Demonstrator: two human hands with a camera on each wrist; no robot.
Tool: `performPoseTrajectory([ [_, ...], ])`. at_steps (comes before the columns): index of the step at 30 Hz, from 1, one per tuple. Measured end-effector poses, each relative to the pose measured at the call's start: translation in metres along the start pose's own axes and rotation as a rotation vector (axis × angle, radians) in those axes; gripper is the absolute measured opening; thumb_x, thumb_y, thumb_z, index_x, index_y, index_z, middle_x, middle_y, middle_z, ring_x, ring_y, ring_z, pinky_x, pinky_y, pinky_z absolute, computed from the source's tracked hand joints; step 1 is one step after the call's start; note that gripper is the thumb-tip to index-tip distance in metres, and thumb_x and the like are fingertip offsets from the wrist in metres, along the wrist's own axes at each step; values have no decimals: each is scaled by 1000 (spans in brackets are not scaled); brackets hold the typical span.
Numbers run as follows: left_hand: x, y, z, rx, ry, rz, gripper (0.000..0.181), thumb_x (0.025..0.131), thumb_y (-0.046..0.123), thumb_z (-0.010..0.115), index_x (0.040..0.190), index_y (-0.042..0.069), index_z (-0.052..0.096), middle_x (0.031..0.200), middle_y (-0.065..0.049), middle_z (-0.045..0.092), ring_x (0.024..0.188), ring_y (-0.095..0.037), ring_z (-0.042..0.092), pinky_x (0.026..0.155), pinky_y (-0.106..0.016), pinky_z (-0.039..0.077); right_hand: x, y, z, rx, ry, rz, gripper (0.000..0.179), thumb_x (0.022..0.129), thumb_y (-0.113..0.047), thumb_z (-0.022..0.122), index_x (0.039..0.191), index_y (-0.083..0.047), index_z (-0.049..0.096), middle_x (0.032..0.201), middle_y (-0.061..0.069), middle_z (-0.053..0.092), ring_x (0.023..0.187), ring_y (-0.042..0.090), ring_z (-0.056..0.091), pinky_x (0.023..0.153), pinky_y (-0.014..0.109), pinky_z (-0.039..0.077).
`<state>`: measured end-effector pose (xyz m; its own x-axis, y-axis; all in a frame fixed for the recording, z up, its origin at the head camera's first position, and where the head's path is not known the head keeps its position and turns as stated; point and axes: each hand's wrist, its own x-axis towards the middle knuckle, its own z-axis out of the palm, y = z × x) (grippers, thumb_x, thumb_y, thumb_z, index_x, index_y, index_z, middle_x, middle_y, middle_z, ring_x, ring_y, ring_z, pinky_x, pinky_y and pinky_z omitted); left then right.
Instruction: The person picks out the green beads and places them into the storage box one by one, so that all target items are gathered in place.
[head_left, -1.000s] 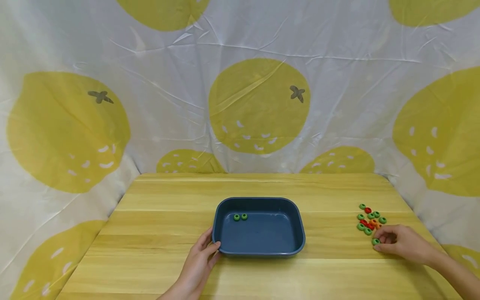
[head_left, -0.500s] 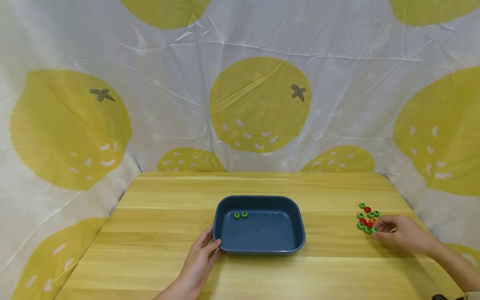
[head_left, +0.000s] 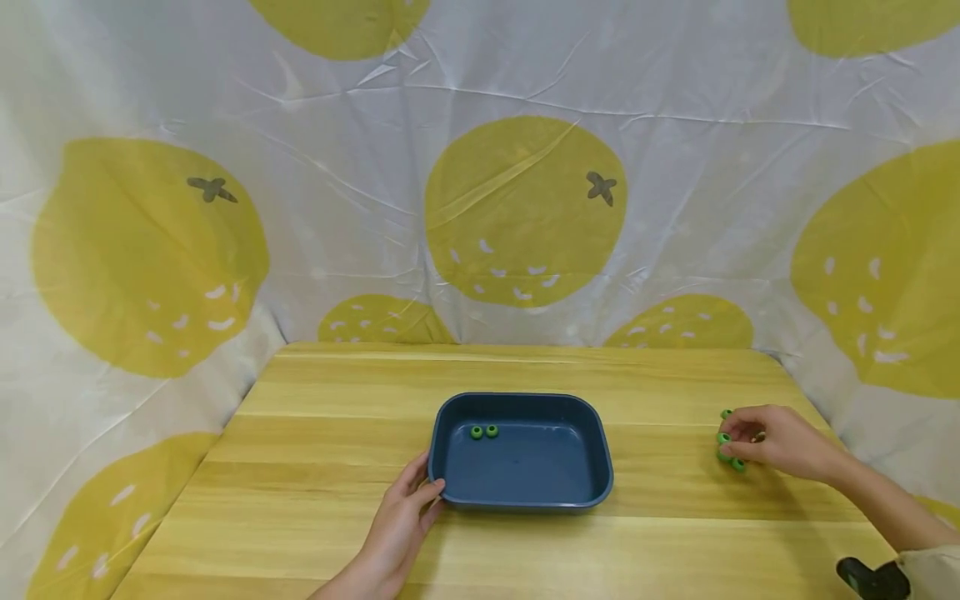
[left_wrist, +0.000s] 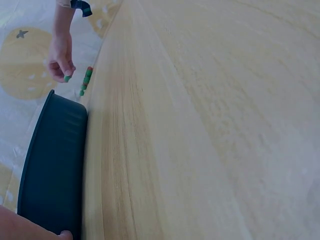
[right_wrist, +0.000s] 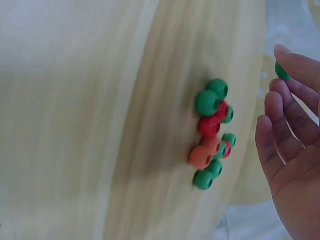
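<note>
My left hand (head_left: 396, 518) grips the near left corner of a dark blue tray (head_left: 517, 477), thumb over the rim. Inside the tray, two green beads (head_left: 483, 432) sit side by side towards the back left. Over at the right, my right hand (head_left: 783, 442) pinches a green bead (right_wrist: 281, 71) between thumb and index finger, raised off the table. Its other fingers are loosely bent. Below it lies a cluster of green, red (right_wrist: 209, 127) and orange beads (right_wrist: 200, 157), mostly hidden behind the hand in the head view.
The wooden table (head_left: 337, 433) ends at a lemon-print cloth (head_left: 517, 208) hanging behind and at both sides. A dark band (head_left: 873, 577) shows at the right sleeve (head_left: 930, 571). Bare tabletop lies between the tray and the bead cluster.
My right hand has moved back and to the left over the cluster, lifting the green bead it pinches. The left hand keeps its grip on the tray, which stays in place.
</note>
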<state>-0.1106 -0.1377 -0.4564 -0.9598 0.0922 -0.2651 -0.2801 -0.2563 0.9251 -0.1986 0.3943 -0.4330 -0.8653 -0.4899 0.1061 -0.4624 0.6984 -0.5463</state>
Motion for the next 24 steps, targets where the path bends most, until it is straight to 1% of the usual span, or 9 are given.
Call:
performPoseTrajectory([
  [6, 1, -2, 0, 1, 0, 4, 61, 106, 5, 49, 161, -3, 23, 164, -29, 20, 148, -43, 28, 119, -56, 28, 19, -14, 3, 12, -13, 35, 13, 92, -14, 80, 102, -9, 74, 83, -11, 65, 72, 5, 61, 59, 27, 53],
  [9, 1, -2, 0, -2, -4, 3, 61, 106, 5, 49, 161, -3, 23, 164, -29, 21, 148, -42, 29, 119, -56, 28, 27, -20, 8, 19, -32, 24, 12, 93, -14, 80, 102, -9, 73, 83, -11, 65, 73, 5, 61, 60, 27, 53],
  [13, 2, -2, 0, -4, -3, 2, 61, 106, 5, 49, 161, -3, 22, 164, -29, 21, 148, -42, 29, 119, -56, 28, 39, -26, 12, 27, -44, 1, 12, 94, -14, 79, 102, -10, 73, 84, -11, 65, 76, 6, 61, 65, 28, 55],
  [16, 3, -1, 0, -5, -6, 1, 62, 107, 5, 49, 161, -3, 22, 164, -29, 19, 149, -42, 27, 119, -56, 28, 49, -29, 14, 34, -46, 4, 12, 94, -16, 79, 103, -10, 74, 85, -11, 65, 78, 7, 61, 68, 28, 56],
  [20, 3, -1, 0, -4, -7, -1, 63, 107, 6, 49, 162, -3, 21, 165, -29, 18, 150, -43, 25, 119, -56, 27, 63, -31, 20, 48, -60, 5, 13, 94, -19, 79, 103, -11, 73, 86, -10, 66, 78, 7, 62, 68, 28, 56],
  [24, 3, -3, 0, 0, -7, 0, 63, 107, 6, 49, 162, -3, 20, 166, -29, 16, 149, -43, 26, 119, -56, 28, 78, -35, 27, 70, -79, -1, 13, 93, -17, 80, 102, -11, 73, 86, -9, 67, 78, 9, 63, 68, 28, 57],
])
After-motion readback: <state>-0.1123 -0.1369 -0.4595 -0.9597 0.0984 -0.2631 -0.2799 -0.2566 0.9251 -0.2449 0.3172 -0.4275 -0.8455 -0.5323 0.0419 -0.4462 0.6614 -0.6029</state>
